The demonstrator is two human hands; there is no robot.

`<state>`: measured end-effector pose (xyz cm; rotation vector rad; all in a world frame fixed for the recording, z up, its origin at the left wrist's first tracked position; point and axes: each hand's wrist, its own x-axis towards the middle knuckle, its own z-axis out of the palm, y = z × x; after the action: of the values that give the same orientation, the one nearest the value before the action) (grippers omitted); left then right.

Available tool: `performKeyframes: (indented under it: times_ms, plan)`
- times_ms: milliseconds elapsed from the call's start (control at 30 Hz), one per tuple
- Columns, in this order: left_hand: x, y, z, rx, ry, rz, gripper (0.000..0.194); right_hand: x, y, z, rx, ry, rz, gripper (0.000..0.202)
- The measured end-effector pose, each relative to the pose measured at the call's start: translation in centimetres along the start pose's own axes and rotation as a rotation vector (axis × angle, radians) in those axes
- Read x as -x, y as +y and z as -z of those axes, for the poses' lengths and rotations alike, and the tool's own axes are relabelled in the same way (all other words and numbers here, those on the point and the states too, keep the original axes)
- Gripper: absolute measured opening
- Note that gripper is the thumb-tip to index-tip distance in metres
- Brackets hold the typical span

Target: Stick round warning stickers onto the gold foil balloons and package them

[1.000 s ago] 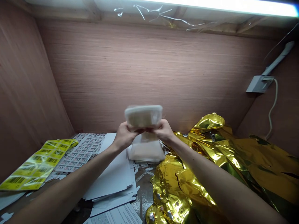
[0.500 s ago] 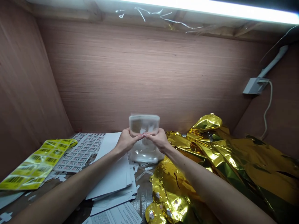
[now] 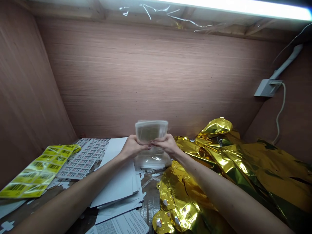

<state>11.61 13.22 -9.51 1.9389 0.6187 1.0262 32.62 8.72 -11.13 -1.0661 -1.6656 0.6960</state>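
Note:
Both of my hands grip a stack of clear plastic bags (image 3: 151,131), raised near the back of the worktop and a little blurred by motion. My left hand (image 3: 133,147) pinches its lower left side, the thumb pointing inward. On the lower right side, my right hand (image 3: 166,144) is closed with its thumb across the front. Below the hands, more clear plastic (image 3: 153,161) rests on the table; whether it joins the held stack I cannot tell. My left forearm passes over a pile of white paper sheets (image 3: 119,182), my right forearm over gold foil balloons (image 3: 180,195).
Yellow barcode label sheets (image 3: 36,174) and white printed sticker sheets (image 3: 83,159) lie at the left. A printed paper (image 3: 122,224) is at the front. The wooden back wall (image 3: 156,74) closes off the far side. A socket box (image 3: 267,87) with a cable hangs at the right.
The held stack has tilted and its front looks more opaque. My thumbs, touching at the tips before, now sit at different heights, the right one higher.

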Motion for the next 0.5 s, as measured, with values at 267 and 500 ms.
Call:
performKeyframes:
  times_ms: [267, 500]
  plan:
    - [-0.7, 2.6, 3.6, -0.337, -0.052, -0.343, 0.021, -0.2, -1.2, 1.1, 0.187, 0.064, 0.204, 0.026]
    - [0.0, 1.0, 3.1, -0.589, -0.424, -0.703, 0.026, 1.0, -0.6, 1.5, 0.429, -0.154, 0.407, 0.023]
